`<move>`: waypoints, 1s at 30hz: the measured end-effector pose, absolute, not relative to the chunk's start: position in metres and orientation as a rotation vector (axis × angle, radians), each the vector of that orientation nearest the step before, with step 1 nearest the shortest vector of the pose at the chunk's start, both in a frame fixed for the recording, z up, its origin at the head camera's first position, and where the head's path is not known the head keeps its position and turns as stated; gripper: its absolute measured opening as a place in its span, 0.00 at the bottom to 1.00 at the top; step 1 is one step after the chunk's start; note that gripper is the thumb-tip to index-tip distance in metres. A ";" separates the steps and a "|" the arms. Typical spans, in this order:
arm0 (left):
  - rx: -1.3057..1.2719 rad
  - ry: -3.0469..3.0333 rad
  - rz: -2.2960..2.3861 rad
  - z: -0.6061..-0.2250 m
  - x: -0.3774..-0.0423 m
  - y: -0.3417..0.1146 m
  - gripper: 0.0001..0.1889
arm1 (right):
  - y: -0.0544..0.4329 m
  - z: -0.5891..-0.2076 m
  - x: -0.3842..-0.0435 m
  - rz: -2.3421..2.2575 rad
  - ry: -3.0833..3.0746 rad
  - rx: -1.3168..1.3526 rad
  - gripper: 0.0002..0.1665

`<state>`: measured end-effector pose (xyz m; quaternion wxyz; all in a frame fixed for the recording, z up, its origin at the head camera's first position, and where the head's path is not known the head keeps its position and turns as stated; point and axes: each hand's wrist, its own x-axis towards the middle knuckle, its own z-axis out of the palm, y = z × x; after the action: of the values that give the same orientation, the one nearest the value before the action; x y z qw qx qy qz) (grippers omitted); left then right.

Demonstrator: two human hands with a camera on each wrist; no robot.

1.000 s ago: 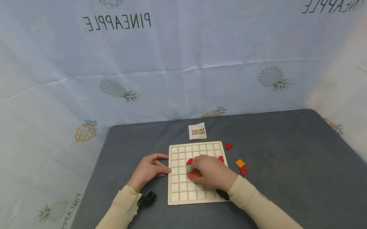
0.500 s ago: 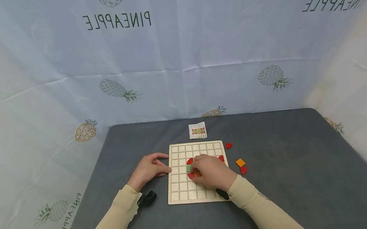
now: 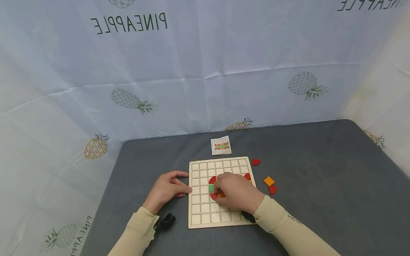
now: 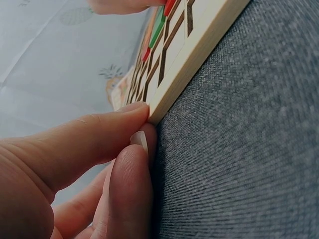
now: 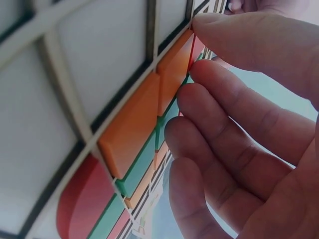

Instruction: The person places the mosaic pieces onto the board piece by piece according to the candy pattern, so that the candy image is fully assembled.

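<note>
A wooden grid board (image 3: 201, 218) lies before me with flat coloured tiles in its middle rows. My left hand (image 3: 164, 190) rests at the board's left edge, fingertips touching its rim in the left wrist view. Over the middle tiles is my right hand (image 3: 240, 192), with bent fingers. Close up, its thumb (image 5: 249, 45) and fingertips lie at the orange tiles (image 5: 132, 127) and the green tiles (image 5: 137, 167); no tile shows lifted between them. A red rounded tile (image 5: 87, 199) sits at the row's end. The right hand hides part of the pattern.
Behind the board lies a pattern card (image 3: 221, 145). To the right are loose tiles: a red one (image 3: 256, 162), an orange square (image 3: 269, 181) and another red one (image 3: 273, 189). A pineapple-print cloth (image 3: 201, 65) hangs behind the grey table (image 3: 317, 183).
The right fingertips have shifted slightly to the right over the green tile, showing a bit more of it. The left hand stays at the board's edge.
</note>
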<state>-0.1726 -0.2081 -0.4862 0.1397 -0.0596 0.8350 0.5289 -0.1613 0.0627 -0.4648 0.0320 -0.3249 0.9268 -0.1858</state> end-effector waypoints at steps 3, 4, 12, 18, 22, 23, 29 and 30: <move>-0.168 2.417 1.528 -0.487 -0.173 -0.208 0.30 | 0.062 -0.466 -0.162 -0.566 2.861 -0.998 0.06; -0.170 2.418 1.529 -0.487 -0.174 -0.208 0.30 | 0.062 -0.466 -0.162 -0.566 2.862 -0.997 0.06; -0.179 2.413 1.523 -0.486 -0.172 -0.207 0.30 | 0.064 -0.464 -0.162 -0.576 2.857 -1.003 0.06; -0.185 2.426 1.509 -0.486 -0.173 -0.207 0.30 | 0.069 -0.461 -0.164 -0.581 2.877 -1.042 0.07; -0.197 2.437 1.495 -0.486 -0.172 -0.207 0.30 | 0.073 -0.461 -0.167 -0.578 2.888 -1.043 0.07; -0.200 2.439 1.494 -0.487 -0.171 -0.207 0.30 | 0.075 -0.461 -0.168 -0.587 2.887 -1.036 0.06; -0.191 2.438 1.499 -0.488 -0.172 -0.207 0.31 | 0.088 -0.458 -0.172 -0.646 2.902 -0.981 0.04; -0.187 2.436 1.503 -0.488 -0.172 -0.207 0.30 | 0.092 -0.456 -0.174 -0.646 2.910 -0.964 0.04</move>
<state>-0.1720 -0.2065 -0.4879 0.1361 -0.0646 0.8412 0.5192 -0.1738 0.0921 -0.4564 0.0043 -0.3078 0.9288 -0.2063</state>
